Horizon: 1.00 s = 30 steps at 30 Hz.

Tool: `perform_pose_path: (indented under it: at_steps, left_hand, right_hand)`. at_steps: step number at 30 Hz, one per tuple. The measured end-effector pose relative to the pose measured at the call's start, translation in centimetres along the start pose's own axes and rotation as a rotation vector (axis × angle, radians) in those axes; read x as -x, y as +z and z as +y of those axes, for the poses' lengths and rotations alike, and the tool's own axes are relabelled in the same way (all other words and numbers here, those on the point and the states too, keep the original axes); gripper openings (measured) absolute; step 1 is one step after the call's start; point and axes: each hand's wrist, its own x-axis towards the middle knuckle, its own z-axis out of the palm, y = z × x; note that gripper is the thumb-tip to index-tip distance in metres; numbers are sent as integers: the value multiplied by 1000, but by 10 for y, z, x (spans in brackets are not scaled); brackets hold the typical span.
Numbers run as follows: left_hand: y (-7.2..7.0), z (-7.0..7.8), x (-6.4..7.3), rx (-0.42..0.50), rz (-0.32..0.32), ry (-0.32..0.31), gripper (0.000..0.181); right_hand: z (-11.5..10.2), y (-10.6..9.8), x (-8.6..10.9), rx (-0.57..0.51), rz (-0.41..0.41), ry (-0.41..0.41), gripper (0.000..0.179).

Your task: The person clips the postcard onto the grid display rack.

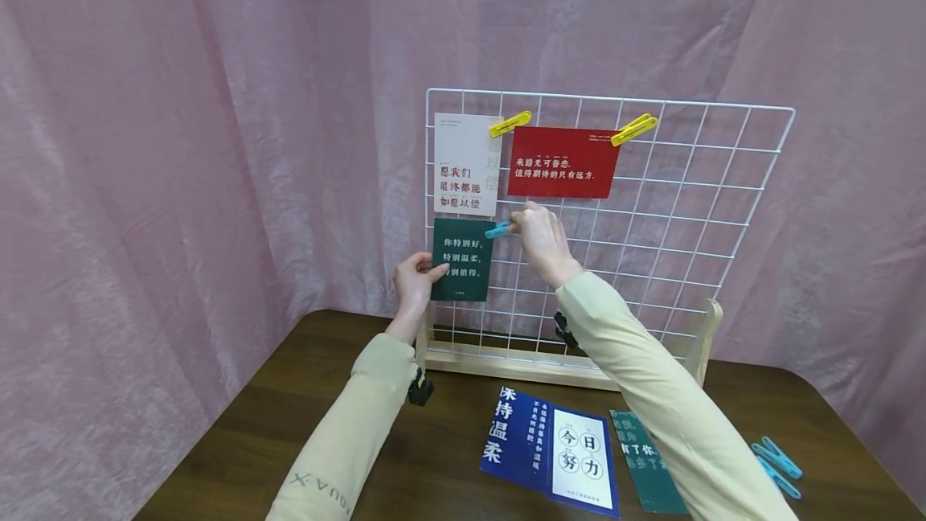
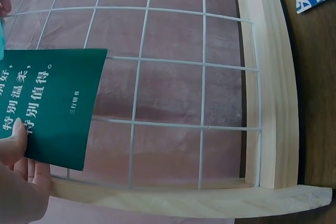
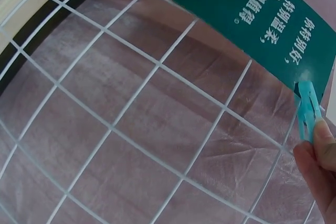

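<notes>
Left hand pinches a green Chinese-text card by its left edge, in front of the white wire grid. Right hand pinches 1 light-blue clothespin — tip at the card's upper right corner

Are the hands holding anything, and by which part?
Yes. The left hand pinches a green card by its left edge; the right hand pinches a light-blue clip by its handle end, its other end near the card's upper right corner.

creased pink curtain behind a dark brown wooden table with rounded corners
</notes>
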Motion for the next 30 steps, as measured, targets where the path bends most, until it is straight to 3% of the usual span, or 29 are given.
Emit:
perform_pose_path:
  at_steps: [4, 8, 14, 20, 25, 27, 30]
  left_hand:
    - [-1, 1, 0, -21, -1, 23, 18]
    - [-4, 1, 0, -24, -9, 53, 20]
    - [-13, 1, -1, 30, -24, 124, 20]
    - [-27, 4, 2, 87, 12, 231, 17]
    - [-31, 8, 17, 114, 3, 235, 19]
    - [-30, 10, 26, 142, -25, 242, 22]
    - [-30, 24, 45, 176, -107, 262, 24]
  right_hand:
    - [-1, 0, -1, 32, -9, -6, 4]
    - [1, 4, 1, 25, 37, -31, 9]
    - [6, 7, 12, -87, 182, -107, 22]
    - [6, -4, 34, -218, 270, -150, 27]
    - [6, -17, 56, -305, 290, -119, 27]
    - [7, -23, 65, -324, 305, -102, 27]
    - [10, -30, 80, -349, 307, -69, 27]
